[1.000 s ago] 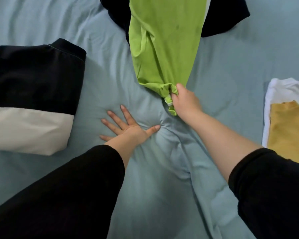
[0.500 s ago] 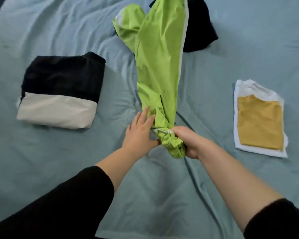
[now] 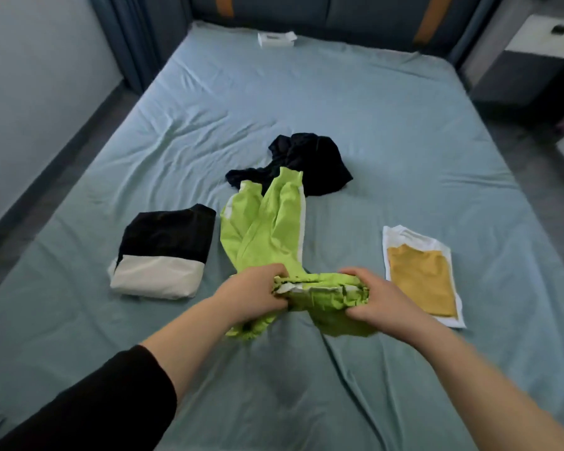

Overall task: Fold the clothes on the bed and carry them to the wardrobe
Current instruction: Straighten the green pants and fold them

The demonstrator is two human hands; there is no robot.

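Lime-green trousers with a white side stripe point(image 3: 267, 229) lie stretched along the middle of the blue bed point(image 3: 372, 125). My left hand point(image 3: 251, 291) and my right hand point(image 3: 372, 301) both grip the bunched near end of the trousers, a little apart from each other. The far legs of the trousers rest on a crumpled black garment point(image 3: 310, 161). A folded black-and-cream garment point(image 3: 163, 252) sits to the left. To the right lies a folded yellow garment on a white one point(image 3: 420, 271).
A small white box point(image 3: 276, 39) lies near the dark headboard point(image 3: 323, 11). A grey wall and dark curtain point(image 3: 137, 37) run along the left of the bed. A dark nightstand with a white top point(image 3: 534, 60) stands at the far right. Grey floor borders both sides.
The view has pulled back from the bed. My left hand left the sheet and took hold of the green trousers beside my right hand. The trousers were dragged nearer to me.
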